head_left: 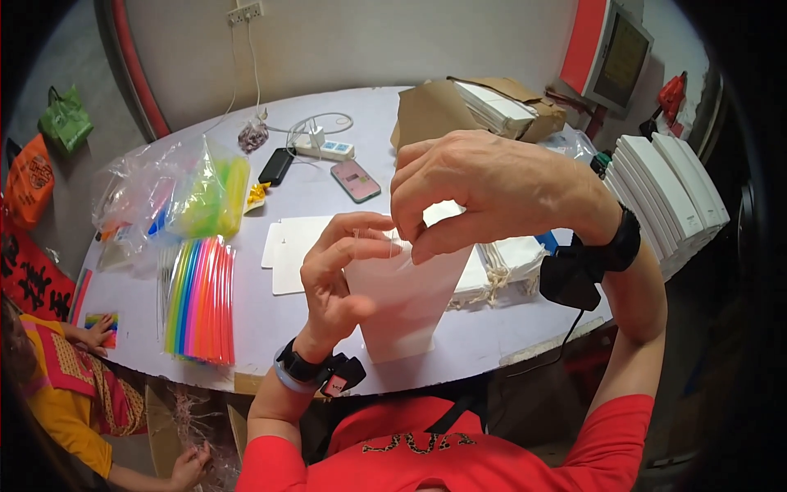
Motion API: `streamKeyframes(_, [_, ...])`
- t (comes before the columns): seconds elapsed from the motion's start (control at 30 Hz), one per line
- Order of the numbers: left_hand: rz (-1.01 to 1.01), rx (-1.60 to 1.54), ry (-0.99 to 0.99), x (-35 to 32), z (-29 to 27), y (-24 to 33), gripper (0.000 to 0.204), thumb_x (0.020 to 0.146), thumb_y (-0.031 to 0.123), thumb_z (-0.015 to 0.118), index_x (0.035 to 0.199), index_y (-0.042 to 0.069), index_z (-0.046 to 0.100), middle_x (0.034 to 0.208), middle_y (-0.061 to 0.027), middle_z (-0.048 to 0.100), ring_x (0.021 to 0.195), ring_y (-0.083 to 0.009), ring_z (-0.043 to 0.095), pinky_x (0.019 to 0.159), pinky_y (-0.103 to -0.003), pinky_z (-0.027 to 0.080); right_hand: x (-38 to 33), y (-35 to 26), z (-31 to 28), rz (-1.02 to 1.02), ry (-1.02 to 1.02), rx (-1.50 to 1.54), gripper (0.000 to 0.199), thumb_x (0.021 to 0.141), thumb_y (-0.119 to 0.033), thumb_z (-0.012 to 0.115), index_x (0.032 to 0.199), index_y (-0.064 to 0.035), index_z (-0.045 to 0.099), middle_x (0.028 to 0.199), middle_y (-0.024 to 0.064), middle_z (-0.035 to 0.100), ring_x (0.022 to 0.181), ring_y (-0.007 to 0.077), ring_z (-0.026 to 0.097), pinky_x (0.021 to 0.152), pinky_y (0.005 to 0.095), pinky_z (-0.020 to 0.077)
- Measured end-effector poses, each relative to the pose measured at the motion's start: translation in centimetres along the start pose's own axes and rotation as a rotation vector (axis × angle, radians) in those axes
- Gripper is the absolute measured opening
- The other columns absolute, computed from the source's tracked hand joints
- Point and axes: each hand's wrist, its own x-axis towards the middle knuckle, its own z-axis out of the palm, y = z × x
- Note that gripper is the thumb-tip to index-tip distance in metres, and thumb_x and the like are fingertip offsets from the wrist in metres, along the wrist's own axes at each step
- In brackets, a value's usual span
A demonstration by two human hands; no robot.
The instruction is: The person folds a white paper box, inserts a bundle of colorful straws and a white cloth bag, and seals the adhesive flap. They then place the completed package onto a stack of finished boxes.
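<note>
Hands (328, 283) (484, 184) w/ sheet (406, 307); lettered tee (508, 463).

Translucent sheet (399, 320): smooth plastic, low sheen. Bag (125, 190): clear plastic, glossy, crinkled. Coloured sticks (202, 299): glossy plastic. Wrapping (430, 113): brown paper, matt, creased. Pouches (525, 252): matt cloth, rough cords (495, 271). Tabletop (266, 328): smooth.

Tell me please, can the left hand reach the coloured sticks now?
Probably yes: nothing tall seems to stand between the left hand and the coloured sticks, though it is at the whitish bag.
</note>
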Motion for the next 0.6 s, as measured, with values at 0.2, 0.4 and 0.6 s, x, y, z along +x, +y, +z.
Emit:
streamKeyframes(0.2, [0.054, 0.181, 0.033, -0.4, 0.3, -0.6, 0.015, 0.088, 0.013, 0.066, 0.092, 0.000, 0.069, 0.101, -0.0155, 0.063, 0.087, -0.0195, 0.062, 0.073, -0.028, 0.050, 0.2, -0.8, -0.3, 0.301, -0.092, -0.172, 0.011, 0.076, -0.014, 0.070, 0.081, -0.0051, 0.069, 0.072, 0.0040, 0.064, 0.077, 0.0214, 0.059, 0.069, 0.0326, 0.0465])
streamKeyframes(0.4, [0.023, 0.229, 0.018, -0.4, 0.0, -0.5, 0.014, 0.091, 0.013, 0.063, 0.092, 0.000, 0.069, 0.098, -0.0149, 0.064, 0.087, -0.0197, 0.063, 0.072, -0.028, 0.050, -0.4, -1.8, -1.9, 0.599, 0.000, -0.055, 0.016, 0.076, -0.015, 0.070, 0.090, -0.0066, 0.070, 0.073, 0.0035, 0.066, 0.082, 0.0195, 0.062, 0.070, 0.0320, 0.0478])
streamKeyframes(0.6, [0.044, 0.224, 0.023, -0.6, -0.2, -0.6, 0.017, 0.092, 0.016, 0.063, 0.092, 0.000, 0.069, 0.097, -0.0139, 0.064, 0.086, -0.0194, 0.063, 0.071, -0.028, 0.050, -2.3, -0.5, -0.4, 0.241, 0.421, -0.140, 0.018, 0.075, -0.010, 0.071, 0.092, -0.0063, 0.069, 0.081, 0.0046, 0.065, 0.079, 0.0180, 0.063, 0.066, 0.0311, 0.0477])
